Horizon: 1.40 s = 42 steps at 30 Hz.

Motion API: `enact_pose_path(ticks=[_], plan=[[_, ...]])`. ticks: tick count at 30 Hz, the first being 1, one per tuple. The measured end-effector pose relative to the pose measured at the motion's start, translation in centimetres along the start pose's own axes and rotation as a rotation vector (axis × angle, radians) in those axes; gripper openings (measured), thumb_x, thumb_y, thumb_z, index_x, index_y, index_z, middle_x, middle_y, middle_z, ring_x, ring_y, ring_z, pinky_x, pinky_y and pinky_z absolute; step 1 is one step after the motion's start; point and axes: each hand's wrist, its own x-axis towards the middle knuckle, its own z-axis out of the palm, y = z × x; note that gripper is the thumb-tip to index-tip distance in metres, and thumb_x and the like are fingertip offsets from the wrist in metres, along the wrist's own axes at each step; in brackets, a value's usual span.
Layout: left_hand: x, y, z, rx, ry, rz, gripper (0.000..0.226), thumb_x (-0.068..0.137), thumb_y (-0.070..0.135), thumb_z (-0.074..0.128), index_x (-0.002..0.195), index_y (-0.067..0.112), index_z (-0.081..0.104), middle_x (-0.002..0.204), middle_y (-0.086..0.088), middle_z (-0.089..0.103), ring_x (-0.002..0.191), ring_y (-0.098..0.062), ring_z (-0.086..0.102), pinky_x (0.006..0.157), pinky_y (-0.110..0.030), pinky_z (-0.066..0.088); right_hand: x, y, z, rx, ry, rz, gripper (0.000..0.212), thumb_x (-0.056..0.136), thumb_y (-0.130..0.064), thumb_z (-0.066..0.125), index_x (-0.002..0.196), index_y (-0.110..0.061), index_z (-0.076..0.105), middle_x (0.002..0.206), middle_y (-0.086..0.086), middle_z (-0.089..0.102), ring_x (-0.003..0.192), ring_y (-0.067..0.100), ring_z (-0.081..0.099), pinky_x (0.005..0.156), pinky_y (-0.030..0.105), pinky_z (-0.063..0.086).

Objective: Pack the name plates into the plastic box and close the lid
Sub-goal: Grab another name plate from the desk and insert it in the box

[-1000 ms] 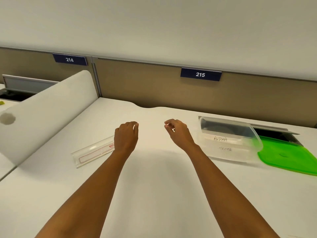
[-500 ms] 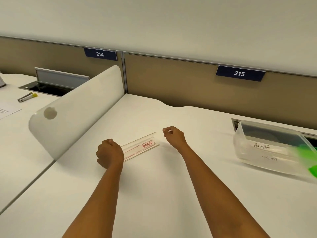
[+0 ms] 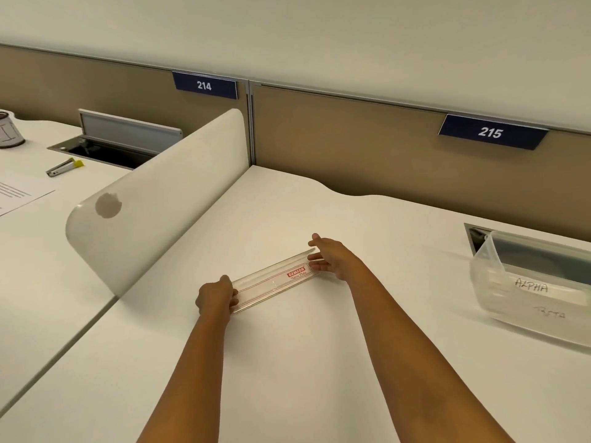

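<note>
A clear acrylic name plate with red print lies on the white desk in the middle of the view. My left hand is closed around its near left end. My right hand touches its far right end with fingers spread along the edge. The clear plastic box stands at the right edge, lidless, with sheets marked ALPHA and BETA showing through its wall. The lid is out of view.
A white curved divider separates this desk from the left one, which holds a stapler, paper and a cup. A cable hatch sits behind the box. A tan partition runs along the back.
The view has swung left, so the box and divider sit further right. Both hands moved onto the name plate: the left closed on its near end, the right reached its far end.
</note>
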Motion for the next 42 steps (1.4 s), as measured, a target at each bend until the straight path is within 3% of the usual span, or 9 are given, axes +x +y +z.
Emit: enact_pose_path(ticks=[7, 13, 19, 24, 27, 29, 31, 35, 42], plan=[[0.4, 1.3, 0.0, -0.086, -0.09, -0.012, 0.013, 0.089, 0.003, 0.057, 0.076, 0.001, 0.06, 0.066, -0.009, 0.06, 0.049, -0.014, 0.059, 0.045, -0.02, 0.05, 1.6, 0.9, -0.3, 0.136, 0.133, -0.035, 0.01, 0.087, -0.01, 0.064, 0.081, -0.002, 0.065, 0.076, 0.011, 0.063, 0.062, 0.016, 0.061, 0.072, 0.025, 0.058], [-1.3, 3.2, 0.2, -0.152, -0.212, 0.21, 0.03, 0.088, -0.012, 0.05, 0.109, 0.003, 0.065, 0.077, -0.01, 0.063, 0.072, -0.021, 0.062, 0.079, -0.026, 0.055, -0.6, 0.6, -2.1, 0.329, 0.096, -0.17, 0.015, 0.087, 0.006, 0.06, 0.097, -0.004, 0.062, 0.097, 0.017, 0.064, 0.081, 0.021, 0.065, 0.069, 0.018, 0.059], [-3.0, 4.4, 0.9, -0.212, -0.291, 0.353, 0.039, 0.088, -0.017, 0.04, 0.121, -0.004, 0.057, 0.109, -0.016, 0.061, 0.098, -0.025, 0.059, 0.072, -0.02, 0.045, -3.7, -0.2, -4.4, 0.393, -0.009, -0.299, 0.034, 0.093, 0.001, 0.054, 0.123, -0.014, 0.05, 0.099, 0.011, 0.065, 0.083, 0.018, 0.064, 0.084, 0.026, 0.055], [-4.8, 5.6, 2.6, -0.346, -0.345, 0.38, 0.043, 0.089, -0.009, 0.051, 0.128, 0.006, 0.044, 0.094, -0.004, 0.064, 0.093, -0.02, 0.059, 0.075, -0.022, 0.041, -6.1, -0.3, -7.4, 0.32, -0.094, -0.424, 0.04, 0.093, 0.003, 0.051, 0.13, -0.012, 0.051, 0.093, 0.003, 0.06, 0.08, 0.012, 0.068, 0.084, 0.021, 0.057], [-6.4, 5.9, 3.8, -0.424, -0.389, 0.331, 0.032, 0.095, 0.009, 0.05, 0.127, 0.011, 0.044, 0.086, -0.001, 0.064, 0.08, -0.014, 0.062, 0.075, -0.024, 0.041, -7.4, -0.4, -9.1, 0.326, -0.049, -0.489, 0.04, 0.093, 0.006, 0.049, 0.131, -0.008, 0.052, 0.089, 0.003, 0.057, 0.08, 0.014, 0.068, 0.081, 0.018, 0.058], [-7.5, 6.0, 4.3, -0.397, -0.455, 0.256, 0.012, 0.099, 0.024, 0.046, 0.104, 0.015, 0.051, 0.087, -0.005, 0.066, 0.076, -0.015, 0.063, 0.072, -0.024, 0.043, -8.2, -0.5, -10.3, 0.371, -0.002, -0.521, 0.041, 0.095, 0.007, 0.045, 0.133, -0.007, 0.05, 0.086, 0.003, 0.056, 0.084, 0.017, 0.064, 0.08, 0.017, 0.058], [-8.5, 5.8, 4.8, -0.314, -0.559, 0.166, 0.021, 0.098, 0.034, 0.048, 0.091, 0.015, 0.052, 0.082, -0.006, 0.069, 0.075, -0.017, 0.065, 0.073, -0.025, 0.048, -8.9, -0.6, -11.5, 0.427, 0.025, -0.54, 0.042, 0.096, 0.006, 0.043, 0.135, -0.006, 0.048, 0.086, 0.003, 0.057, 0.085, 0.017, 0.062, 0.079, 0.016, 0.056], [-10.9, 4.7, 6.2, -0.175, -0.764, -0.002, 0.011, 0.092, 0.02, 0.06, 0.093, 0.009, 0.06, 0.076, -0.004, 0.075, 0.058, -0.012, 0.073, 0.069, -0.026, 0.051, -10.1, -0.5, -13.8, 0.562, 0.088, -0.56, 0.04, 0.096, 0.004, 0.044, 0.136, -0.004, 0.046, 0.09, 0.004, 0.061, 0.086, 0.014, 0.061, 0.076, 0.013, 0.056], [-16.2, 1.7, 10.3, -0.529, -0.767, -0.251, 0.011, 0.092, 0.007, 0.058, 0.083, 0.002, 0.058, 0.055, -0.008, 0.072, 0.046, -0.015, 0.071, 0.078, -0.029, 0.054, -11.8, 0.9, -14.4, 0.35, 0.417, -0.471, 0.058, 0.089, -0.027, 0.063, 0.139, -0.023, 0.033, 0.14, 0.006, 0.035, 0.113, 0.017, 0.046, 0.101, 0.033, 0.043]])
